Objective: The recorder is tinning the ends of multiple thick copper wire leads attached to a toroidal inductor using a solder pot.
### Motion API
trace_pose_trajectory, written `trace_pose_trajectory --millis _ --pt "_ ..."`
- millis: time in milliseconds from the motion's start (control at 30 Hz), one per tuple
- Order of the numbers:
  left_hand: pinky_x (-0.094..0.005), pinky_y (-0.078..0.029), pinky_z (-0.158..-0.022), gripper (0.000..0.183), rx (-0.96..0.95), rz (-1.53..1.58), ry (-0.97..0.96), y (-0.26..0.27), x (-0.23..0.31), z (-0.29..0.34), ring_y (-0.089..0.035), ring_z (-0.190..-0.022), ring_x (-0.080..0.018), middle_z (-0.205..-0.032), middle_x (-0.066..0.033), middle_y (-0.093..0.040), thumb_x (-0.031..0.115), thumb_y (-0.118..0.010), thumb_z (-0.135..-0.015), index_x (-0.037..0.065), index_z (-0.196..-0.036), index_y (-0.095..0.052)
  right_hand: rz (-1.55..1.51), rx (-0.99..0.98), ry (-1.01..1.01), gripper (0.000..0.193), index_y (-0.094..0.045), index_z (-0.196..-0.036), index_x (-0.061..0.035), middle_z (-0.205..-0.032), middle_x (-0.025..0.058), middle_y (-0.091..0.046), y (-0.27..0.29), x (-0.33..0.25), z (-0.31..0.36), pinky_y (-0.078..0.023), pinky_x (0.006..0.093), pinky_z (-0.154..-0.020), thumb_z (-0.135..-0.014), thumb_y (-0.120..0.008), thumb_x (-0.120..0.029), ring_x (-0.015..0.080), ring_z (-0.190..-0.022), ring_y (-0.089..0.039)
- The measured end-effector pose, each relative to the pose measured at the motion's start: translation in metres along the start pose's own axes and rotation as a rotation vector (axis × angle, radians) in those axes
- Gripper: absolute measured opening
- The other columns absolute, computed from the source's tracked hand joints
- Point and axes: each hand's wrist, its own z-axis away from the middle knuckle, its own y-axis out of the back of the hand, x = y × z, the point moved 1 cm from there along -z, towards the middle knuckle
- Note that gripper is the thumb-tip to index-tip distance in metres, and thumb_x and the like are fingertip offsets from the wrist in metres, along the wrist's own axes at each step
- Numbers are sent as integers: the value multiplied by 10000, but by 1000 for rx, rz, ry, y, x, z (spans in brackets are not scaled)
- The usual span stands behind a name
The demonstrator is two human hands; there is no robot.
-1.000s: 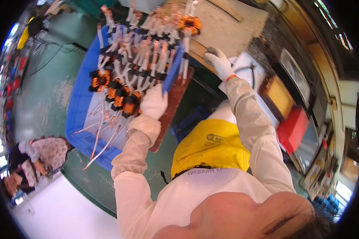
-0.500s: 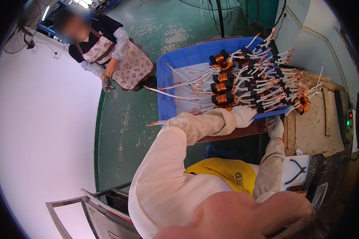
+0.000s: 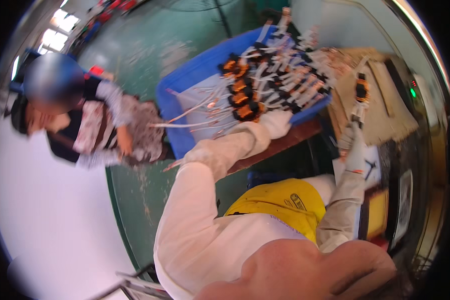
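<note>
My right hand [image 3: 352, 142], in a pale glove, is closed around the white leads of a copper-wound coil [image 3: 361, 91] with black parts. The coil stands out beyond my fingers, right of the blue bin. My left hand [image 3: 276, 124], also gloved, rests at the near rim of the blue bin [image 3: 172, 107], beside a coil [image 3: 249, 111]; its fingers are blurred and partly hidden. Several more coils with white leads and copper ends lie crowded in the bin. Some leads hang over its left rim.
A brown board [image 3: 397, 120] lies right of the bin, near a small box with a green light [image 3: 413, 92]. Dark-handled pliers [image 3: 370, 169] lie on a white sheet near my right forearm. Another person in a flowered apron [image 3: 142, 117] stands at the left.
My right hand has moved away from the bin's near right corner, and the coil is now held out over the board. My left hand stays at the rim. The whole view has shifted and blurred.
</note>
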Motion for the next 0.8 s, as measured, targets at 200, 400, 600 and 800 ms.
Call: trace_pose_trajectory --millis 200,400,600,800 --pt "-524 -480 -876 315 -37 60 22 17 -1 6 -617 -1007 -410 -1065 -195 -651 302 -520 -935 108 -1175 -583 -249 2 -282 209 -444 -803 -194 -571 -103 -324 14 93 33 -262 234 -400 -977 -553 -233 46 -427 -287" --pt "-495 -487 -891 353 -37 -36 -16 9 0 0 -616 -1019 -417 -1100 -215 -648 289 -516 -954 69 -1226 -556 -243 142 -271 205 -423 -845 -190 -593 -92 -355 35 135 45 -284 233 -446 -964 -589 -211 67 -451 -319" --pt "-509 -514 -863 371 -2 -48 -46 1 -5 -7 -633 -1013 -407 -1102 -188 -657 338 -515 -952 91 -1227 -551 -154 171 -234 196 -437 -856 -168 -604 -82 -361 44 145 45 -295 225 -449 -967 -595 -201 71 -456 -320" --pt "-481 -512 -855 364 615 0 -643 30 29 18 -635 -953 -381 -1069 -190 -660 229 -630 -800 93 -1138 -630 -497 -196 -457 205 -471 -803 -197 -571 -99 -383 45 118 51 -272 209 -387 -969 -590 -190 48 -417 -329"
